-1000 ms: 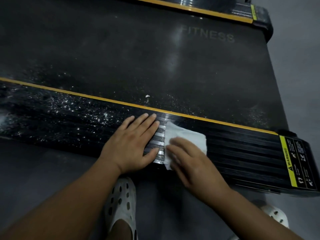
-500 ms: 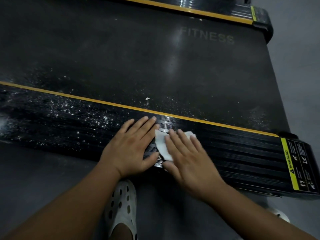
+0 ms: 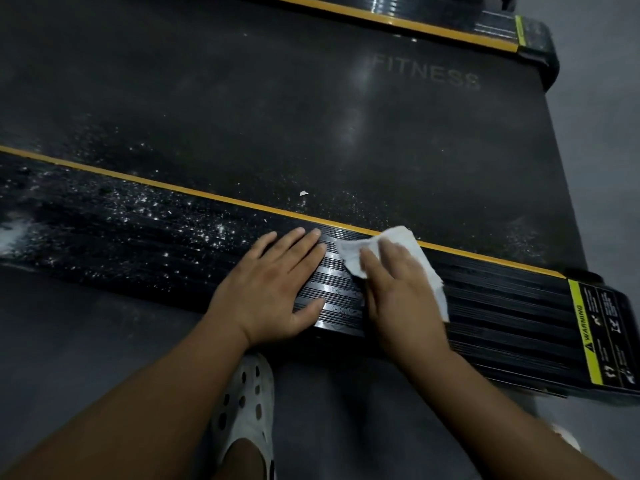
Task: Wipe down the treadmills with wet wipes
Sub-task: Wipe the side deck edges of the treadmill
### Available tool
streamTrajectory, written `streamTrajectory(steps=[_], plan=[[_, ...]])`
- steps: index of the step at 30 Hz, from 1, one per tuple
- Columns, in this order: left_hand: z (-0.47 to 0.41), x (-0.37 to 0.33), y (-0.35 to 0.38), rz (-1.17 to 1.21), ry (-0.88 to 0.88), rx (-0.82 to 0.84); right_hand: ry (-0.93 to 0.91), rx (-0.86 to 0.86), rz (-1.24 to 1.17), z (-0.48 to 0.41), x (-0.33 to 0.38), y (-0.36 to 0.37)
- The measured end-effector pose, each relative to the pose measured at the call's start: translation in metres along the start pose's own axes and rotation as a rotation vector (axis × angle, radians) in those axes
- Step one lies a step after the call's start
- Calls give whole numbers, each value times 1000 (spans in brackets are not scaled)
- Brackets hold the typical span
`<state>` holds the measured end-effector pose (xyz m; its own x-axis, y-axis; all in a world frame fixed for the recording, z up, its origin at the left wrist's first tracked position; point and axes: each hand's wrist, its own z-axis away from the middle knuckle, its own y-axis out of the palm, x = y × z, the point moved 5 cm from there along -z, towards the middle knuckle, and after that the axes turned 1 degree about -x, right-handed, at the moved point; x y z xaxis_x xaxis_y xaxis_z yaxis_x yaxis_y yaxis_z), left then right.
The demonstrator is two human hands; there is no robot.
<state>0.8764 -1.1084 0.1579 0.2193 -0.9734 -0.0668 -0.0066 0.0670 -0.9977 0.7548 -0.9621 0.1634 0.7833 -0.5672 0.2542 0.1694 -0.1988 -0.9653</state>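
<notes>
A black treadmill lies across the view, its ribbed near side rail (image 3: 502, 306) edged by a yellow stripe. The rail's left stretch is speckled with white dust. My right hand (image 3: 398, 289) presses a white wet wipe (image 3: 353, 254) flat on the rail, fingers straight, near the yellow stripe. The wipe shows on both sides of that hand. My left hand (image 3: 273, 289) rests flat on the rail just left of it, fingers spread. The dark belt (image 3: 311, 116) beyond reads FITNESS.
A small white scrap (image 3: 303, 193) lies on the belt above my hands. A yellow warning label (image 3: 599, 327) marks the rail's right end. My white perforated shoe (image 3: 247, 407) stands on the grey floor (image 3: 86, 341) below. The far rail (image 3: 415, 15) runs along the top.
My right hand has slid the wipe up and to the right, toward the yellow stripe, and the wipe has spread out. My left hand has stayed in place.
</notes>
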Motion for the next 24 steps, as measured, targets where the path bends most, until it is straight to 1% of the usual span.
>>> streamTrajectory(steps=[1, 4, 5, 6, 7, 9, 10, 11, 12, 14, 15, 16, 17, 18, 20, 22, 24], plan=[[0, -1, 0, 5, 0, -2, -60, 32, -17, 2, 9, 5], [0, -1, 0, 12, 3, -10, -329, 140, 15, 32, 19, 9], [0, -1, 0, 11, 5, -9, -385, 159, 25, 43, 11, 6], [0, -1, 0, 10, 5, -10, -400, 162, 42, 48, 0, 3], [0, -1, 0, 11, 3, -10, -373, 150, 56, 44, -12, 0], [0, 0, -1, 7, 6, 5, -195, 140, 43, 17, -25, -1], [0, -1, 0, 8, 6, 10, -106, 140, 34, 4, -22, 2], [0, -1, -1, 12, 3, 11, -58, 141, 32, -5, -13, 4], [0, -2, -2, 19, 0, 8, -78, 143, 30, -6, 1, 5], [0, -2, -2, 27, 2, -3, -261, 168, 50, 17, 22, 8], [0, -2, -2, 26, 1, -5, -350, 203, 65, 34, 21, 9], [0, -1, -1, 23, 4, -3, -397, 237, 75, 47, 14, 6], [0, -1, -1, 20, 7, 1, -402, 235, 75, 52, 2, 2], [0, -1, -1, 16, 6, 5, -355, 218, 71, 47, -9, -3], [0, -1, 0, 9, 5, 30, -184, 181, 3, 23, -21, -7], [0, -1, 0, 9, 0, 52, -43, 135, -108, -2, -9, -5], [0, -1, -2, 14, -5, 67, -5, 94, -258, -15, 12, -4]])
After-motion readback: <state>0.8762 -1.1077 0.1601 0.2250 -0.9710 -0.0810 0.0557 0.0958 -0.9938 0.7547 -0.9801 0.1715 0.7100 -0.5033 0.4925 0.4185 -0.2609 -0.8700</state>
